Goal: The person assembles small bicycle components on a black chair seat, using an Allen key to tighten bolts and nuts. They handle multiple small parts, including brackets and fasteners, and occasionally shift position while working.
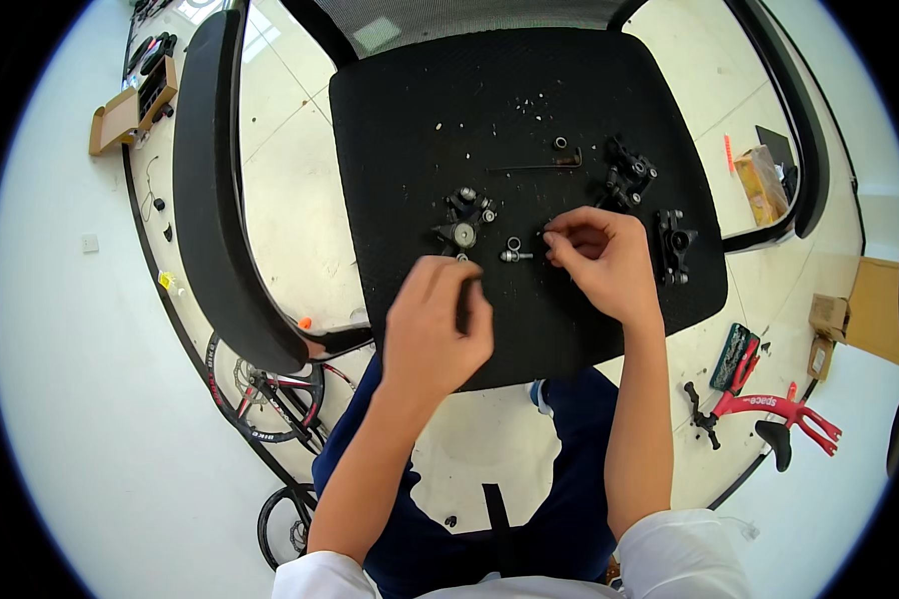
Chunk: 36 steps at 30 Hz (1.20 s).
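Observation:
Over the front of the black chair seat [400, 150], my left hand [438, 317] is curled, its thumb near the bent fingers; whatever it holds is hidden. Just beyond its fingertips lies a black metal part with silver bolts [459, 232], resembling a bicycle brake caliper. My right hand [609, 262] pinches a tiny dark thing between thumb and forefinger, too small to name. Between the hands lie a silver bolt [514, 257] and a small metal ring [513, 243]. Two more black bolted parts sit at the right, one beyond the right hand [626, 172] and one beside it [675, 246].
A hex key [534, 166] and another ring [559, 144] lie farther back among white crumbs. An armrest [210, 190] rises at the left. On the floor are bicycle wheels [260, 394], a red bike frame [769, 404], a tool case [734, 356] and cardboard boxes [829, 315].

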{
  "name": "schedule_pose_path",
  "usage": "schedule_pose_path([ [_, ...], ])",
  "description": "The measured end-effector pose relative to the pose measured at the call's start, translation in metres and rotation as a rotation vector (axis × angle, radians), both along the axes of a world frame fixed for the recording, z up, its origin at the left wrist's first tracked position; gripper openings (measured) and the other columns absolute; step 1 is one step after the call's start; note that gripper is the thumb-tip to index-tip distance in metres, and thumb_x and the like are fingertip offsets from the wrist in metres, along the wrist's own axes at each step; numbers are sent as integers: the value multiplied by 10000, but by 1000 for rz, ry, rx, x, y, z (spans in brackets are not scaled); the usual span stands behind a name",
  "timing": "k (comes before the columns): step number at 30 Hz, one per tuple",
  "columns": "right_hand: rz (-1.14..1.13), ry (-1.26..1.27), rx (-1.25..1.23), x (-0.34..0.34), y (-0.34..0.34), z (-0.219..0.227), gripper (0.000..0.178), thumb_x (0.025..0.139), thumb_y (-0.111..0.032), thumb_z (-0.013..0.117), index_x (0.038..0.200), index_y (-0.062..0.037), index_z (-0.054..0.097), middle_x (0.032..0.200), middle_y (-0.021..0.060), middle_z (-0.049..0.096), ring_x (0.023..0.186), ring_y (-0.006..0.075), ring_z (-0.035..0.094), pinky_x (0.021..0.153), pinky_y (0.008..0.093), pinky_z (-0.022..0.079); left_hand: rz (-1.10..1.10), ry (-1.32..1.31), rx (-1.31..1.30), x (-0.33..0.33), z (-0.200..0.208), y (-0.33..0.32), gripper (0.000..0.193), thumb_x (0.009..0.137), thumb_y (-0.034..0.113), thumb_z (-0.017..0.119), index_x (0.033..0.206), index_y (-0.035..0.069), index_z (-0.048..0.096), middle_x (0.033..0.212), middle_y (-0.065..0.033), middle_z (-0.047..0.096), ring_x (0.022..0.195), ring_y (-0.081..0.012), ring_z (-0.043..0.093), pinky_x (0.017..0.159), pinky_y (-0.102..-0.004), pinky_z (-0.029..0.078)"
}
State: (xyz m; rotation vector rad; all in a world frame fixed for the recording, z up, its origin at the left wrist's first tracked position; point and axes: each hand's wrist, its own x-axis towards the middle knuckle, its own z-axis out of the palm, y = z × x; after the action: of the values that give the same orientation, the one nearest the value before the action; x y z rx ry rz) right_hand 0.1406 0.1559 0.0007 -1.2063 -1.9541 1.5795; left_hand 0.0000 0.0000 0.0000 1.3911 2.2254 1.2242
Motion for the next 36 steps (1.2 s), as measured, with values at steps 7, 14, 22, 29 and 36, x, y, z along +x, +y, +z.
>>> schedule_pose_path([
  [7, 15, -117, 239, 10, -14, 4, 137, 805, -36, 732, 922, 33, 714, 807, 51, 670, 630, 70, 599, 562, 201, 465, -13, 85, -19, 30, -17, 24, 227, 846, 71, 699, 1052, -8, 645, 968, -135, 610, 760, -308, 647, 654, -367, 527],
  [14, -30, -81, 356, 7, -28, 7, 118, 780, -44, 732, 881, 16, 724, 809, 65, 651, 570, 110, 566, 532, 245, 453, -22, 131, 47, 29, -26, 21, 146, 855, 42, 688, 991, -7, 664, 896, -129, 612, 689, -300, 644, 615, -348, 524],
  [22, -26, -62, 320, 5, -22, 14, 108, 799, -54, 707, 880, 17, 712, 765, 74, 647, 596, 129, 577, 553, 253, 461, 143, -164, -16, 8, 12, -21, 116, 841, -41, 693, 956, -21, 691, 933, -64, 647, 739, -138, 671, 590, -244, 525],
  [29, -4, -22, 282, -7, -27, 15, 121, 805, -71, 705, 889, 17, 707, 761, 86, 648, 617, 141, 588, 564, 268, 462, 210, -422, 55, -13, 7, -26, 139, 891, -61, 632, 1027, -72, 655, 1024, -128, 670, 843, -153, 684, 744, -241, 569],
  [36, 1, -30, 301, -11, -27, 15, 130, 804, -77, 704, 891, 20, 705, 760, 95, 645, 614, 157, 587, 571, 281, 467, 208, 26, 105, -29, -3, -16, 141, 876, -51, 629, 995, -35, 703, 1009, -121, 686, 834, -169, 682, 739, -251, 540],
])
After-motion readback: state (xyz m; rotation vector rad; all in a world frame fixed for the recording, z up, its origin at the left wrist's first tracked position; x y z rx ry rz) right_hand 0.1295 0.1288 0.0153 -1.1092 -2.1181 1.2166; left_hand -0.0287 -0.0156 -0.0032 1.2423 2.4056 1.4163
